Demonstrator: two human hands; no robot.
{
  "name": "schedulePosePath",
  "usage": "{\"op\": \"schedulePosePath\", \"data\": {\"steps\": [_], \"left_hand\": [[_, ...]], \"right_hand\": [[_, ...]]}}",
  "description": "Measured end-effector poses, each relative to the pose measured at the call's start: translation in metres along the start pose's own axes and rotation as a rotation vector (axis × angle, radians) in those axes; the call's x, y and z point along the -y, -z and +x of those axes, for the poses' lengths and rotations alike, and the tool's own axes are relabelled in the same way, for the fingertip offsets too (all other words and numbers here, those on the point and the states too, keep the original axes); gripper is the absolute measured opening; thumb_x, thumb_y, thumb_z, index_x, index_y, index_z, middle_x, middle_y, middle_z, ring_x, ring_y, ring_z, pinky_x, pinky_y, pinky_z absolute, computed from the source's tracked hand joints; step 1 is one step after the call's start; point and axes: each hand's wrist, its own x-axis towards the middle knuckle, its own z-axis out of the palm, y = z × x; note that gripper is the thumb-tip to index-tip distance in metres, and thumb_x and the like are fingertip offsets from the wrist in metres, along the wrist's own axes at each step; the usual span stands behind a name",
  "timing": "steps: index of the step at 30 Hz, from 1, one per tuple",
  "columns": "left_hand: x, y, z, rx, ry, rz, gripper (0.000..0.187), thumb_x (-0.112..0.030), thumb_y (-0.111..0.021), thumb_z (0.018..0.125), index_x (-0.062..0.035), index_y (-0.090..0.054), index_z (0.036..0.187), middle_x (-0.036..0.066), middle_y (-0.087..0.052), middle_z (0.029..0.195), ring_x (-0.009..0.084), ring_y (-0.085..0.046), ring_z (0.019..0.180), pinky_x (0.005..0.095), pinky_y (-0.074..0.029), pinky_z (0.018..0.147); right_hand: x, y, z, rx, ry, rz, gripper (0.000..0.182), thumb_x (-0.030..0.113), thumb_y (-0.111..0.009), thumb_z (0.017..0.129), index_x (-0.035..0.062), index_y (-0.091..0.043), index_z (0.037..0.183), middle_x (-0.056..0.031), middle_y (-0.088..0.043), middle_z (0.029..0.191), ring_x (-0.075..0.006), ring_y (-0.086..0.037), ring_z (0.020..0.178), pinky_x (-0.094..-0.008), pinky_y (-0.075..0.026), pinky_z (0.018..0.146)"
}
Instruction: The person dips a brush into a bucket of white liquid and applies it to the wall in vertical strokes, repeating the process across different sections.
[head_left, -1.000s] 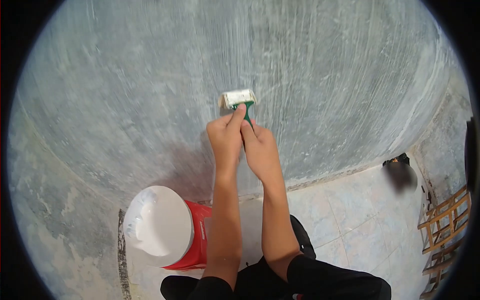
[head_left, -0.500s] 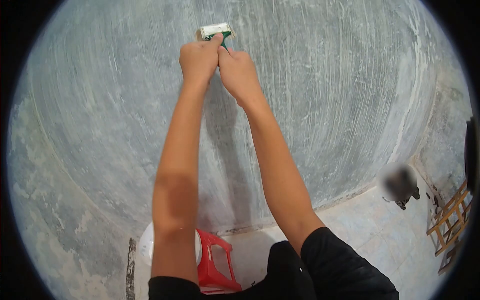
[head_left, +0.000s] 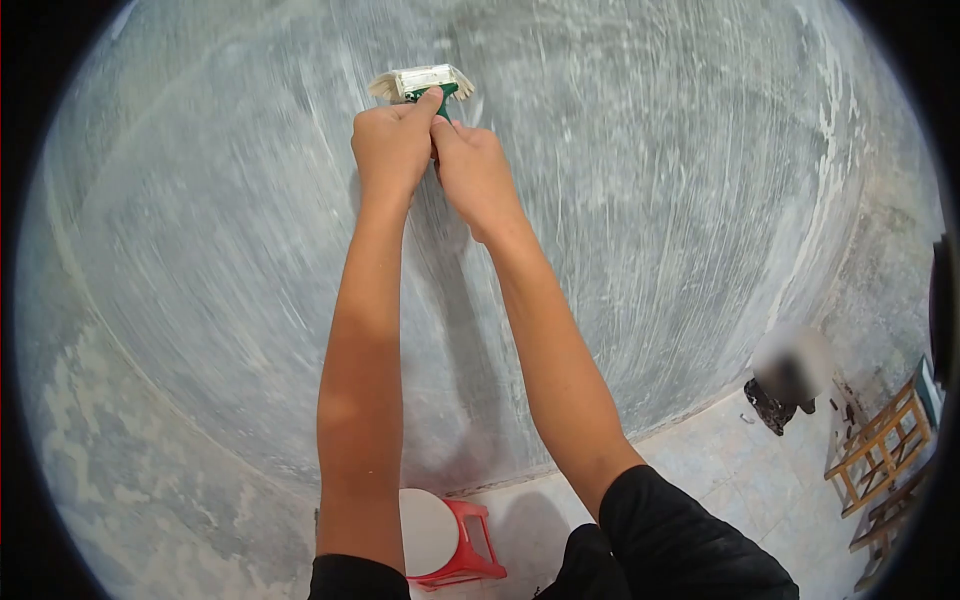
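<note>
with left hand (head_left: 388,150) and right hand (head_left: 480,178) fingers closed around the brush (head_left: 426,77), it is better to stroke evenly along the wall (head_left: 640,200).

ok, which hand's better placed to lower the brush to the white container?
Left hand, probably: its thumb sits high on the brush, and its forearm overlaps the white container in this view. The right hand grips lower.
</note>
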Motion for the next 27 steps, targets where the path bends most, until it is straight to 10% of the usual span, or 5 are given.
{"op": "schedulePosePath", "data": {"steps": [2,9,11,20,27], "left_hand": [[-0.031,0.005,0.031,0.005,0.013,-0.01,0.038,-0.03,-0.074,0.09,0.0031,-0.075,0.072,0.008,-0.068,0.063,0.015,-0.062,0.055,0.0314,-0.049,0.056],[-0.13,0.028,0.122,0.052,0.069,0.01,0.037,-0.03,-0.074,0.09,0.0037,-0.076,0.074,0.008,-0.068,0.063,0.0143,-0.063,0.056,0.0314,-0.049,0.056],[-0.143,0.031,0.133,0.047,0.077,0.008,0.038,-0.031,-0.074,0.09,0.0034,-0.075,0.073,0.007,-0.068,0.063,0.0146,-0.062,0.056,0.032,-0.048,0.055],[-0.003,0.02,-0.002,0.12,0.244,0.221,0.055,-0.046,-0.068,0.093,0.0035,-0.07,0.071,0.018,-0.063,0.06,0.0247,-0.06,0.054,0.0418,-0.045,0.058],[0.058,-0.003,-0.103,0.04,0.561,0.131,0.047,-0.038,-0.073,0.091,0.0042,-0.072,0.071,0.012,-0.065,0.059,0.0188,-0.059,0.054,0.0392,-0.046,0.057]], "right_hand": [[0.03,-0.011,0.029,0.002,0.028,0.151,0.041,0.032,-0.053,0.102,0.0057,-0.058,0.071,0.004,-0.047,0.063,-0.0079,-0.038,0.057,-0.0303,-0.03,0.053],[0.139,-0.032,0.104,-0.026,-0.054,0.092,0.042,0.034,-0.052,0.103,0.0043,-0.061,0.074,0.003,-0.047,0.061,-0.0092,-0.038,0.057,-0.0304,-0.032,0.054],[0.159,-0.037,0.113,-0.019,-0.033,-0.028,0.045,0.032,-0.049,0.102,-0.0072,-0.066,0.088,-0.0293,-0.067,0.08,-0.0427,-0.065,0.076,-0.0479,-0.046,0.072],[0.024,-0.022,-0.023,-0.093,-0.37,-0.013,0.053,0.037,-0.05,0.106,-0.0038,-0.064,0.076,-0.0041,-0.052,0.059,-0.0121,-0.047,0.059,-0.0341,-0.037,0.057],[-0.023,0.011,-0.101,-0.075,-0.584,-0.176,0.048,0.039,-0.051,0.104,-0.0036,-0.071,0.092,-0.0141,-0.065,0.073,-0.0242,-0.061,0.07,-0.0385,-0.046,0.068]]}}
